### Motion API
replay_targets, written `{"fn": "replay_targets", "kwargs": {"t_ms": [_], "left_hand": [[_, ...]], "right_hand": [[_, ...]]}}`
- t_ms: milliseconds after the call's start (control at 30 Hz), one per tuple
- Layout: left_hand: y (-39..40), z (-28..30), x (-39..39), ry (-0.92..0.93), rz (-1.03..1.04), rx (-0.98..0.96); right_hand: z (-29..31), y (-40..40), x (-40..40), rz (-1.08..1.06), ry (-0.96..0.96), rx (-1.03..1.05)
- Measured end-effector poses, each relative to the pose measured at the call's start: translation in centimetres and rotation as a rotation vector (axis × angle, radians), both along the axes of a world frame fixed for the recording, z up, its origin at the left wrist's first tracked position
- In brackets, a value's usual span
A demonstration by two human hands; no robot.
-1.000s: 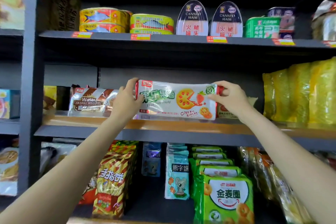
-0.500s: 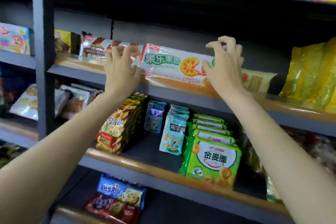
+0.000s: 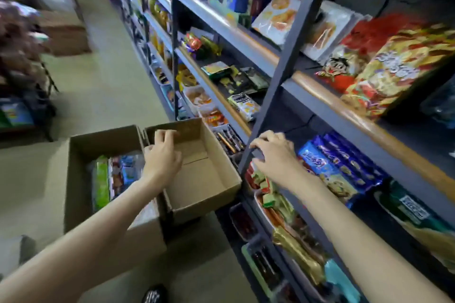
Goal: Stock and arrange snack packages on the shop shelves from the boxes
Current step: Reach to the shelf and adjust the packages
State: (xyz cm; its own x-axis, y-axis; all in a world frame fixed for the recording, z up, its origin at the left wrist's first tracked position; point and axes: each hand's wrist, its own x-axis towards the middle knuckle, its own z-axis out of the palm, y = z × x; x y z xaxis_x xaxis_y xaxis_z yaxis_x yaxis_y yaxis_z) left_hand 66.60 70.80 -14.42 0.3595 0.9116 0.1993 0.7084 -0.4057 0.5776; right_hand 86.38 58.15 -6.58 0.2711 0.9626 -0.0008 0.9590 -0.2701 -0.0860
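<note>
1. The left hand (image 3: 161,157) hung over two open cardboard boxes on the floor, fingers loosely curled and holding nothing.
2. Just below and to the left of that hand sat the fuller box (image 3: 81,179), plain brown corrugated card with square walls. Glossy snack packages (image 3: 110,177) lay in it, a lime-green crinkled one beside red and blue ones; motion blur hid their print.
3. Directly under and beyond the left hand's fingers was the second box (image 3: 221,167), the same matte brown card. Its flat bottom showed bare, with a seam across it.
4. The right hand (image 3: 275,155) reached toward the low shelf, fingers bent and spread with nothing in its grasp. Whether the fingertips touched the dark metal upright (image 3: 283,61) rising in front of them cannot be told.
5. Just right of that hand lay long, shiny blue biscuit packs (image 3: 344,167) side by side on the shelf.
6. Below the right wrist sat shallow trays with small green-and-red wrapped sweets (image 3: 266,187) and a gold foil pack (image 3: 295,251).
7. Up and to the right of the right hand, a shelf with a rounded wooden front lip (image 3: 344,108) carried a crinkly red-and-yellow bag (image 3: 394,69).
8. Left of both hands stretched the pale, smooth floor (image 3: 103,86) of the aisle.
</note>
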Motion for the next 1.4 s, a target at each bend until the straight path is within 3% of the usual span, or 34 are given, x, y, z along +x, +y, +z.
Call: {"fn": "replay_targets", "kwargs": {"t_ms": [133,300,500,667,867,1000,1067,1200,1300,1400], "left_hand": [[2.8,-6.8,-6.9,0.275,0.063,-0.184],[7.0,-13.2,-14.5,0.478,0.119,-0.331],[14.3,-19.7,-21.6,0.395,0.210,-0.409],[18.8,-25.0,-24.8,0.411,0.120,-0.230],[20.8,-29.7,-25.3,0.356,0.082,-0.179],[19.9,-29.4,-24.4,0.159,0.140,-0.252],[19.8,-27.9,-22.8,0.001,0.293,-0.409],[20.5,-20.8,-17.7,-0.676,0.637,-0.901],[19.8,-14.3,-13.2,-1.005,0.520,-1.147],[16.8,-8.2,-8.2,-1.118,0.306,-1.207]], "right_hand": [[-6.3,6.7,-3.0,0.122,0.136,-0.287],[-14.1,16.6,-9.6,0.210,0.370,-0.410],[-28.3,25.9,-21.2,0.062,0.535,-0.500],[-39.1,31.1,-28.0,-0.251,0.817,-0.470],[-47.6,34.9,-30.8,-0.422,0.762,-0.477],[-44.2,35.0,-30.6,-0.384,0.697,-0.418],[-39.7,34.8,-29.1,-0.288,0.656,-0.401],[-27.9,32.2,-23.7,-0.037,0.354,-0.316],[-19.4,27.7,-18.9,0.153,-0.053,0.040],[-13.5,21.6,-13.9,0.248,-0.333,0.449]]}}
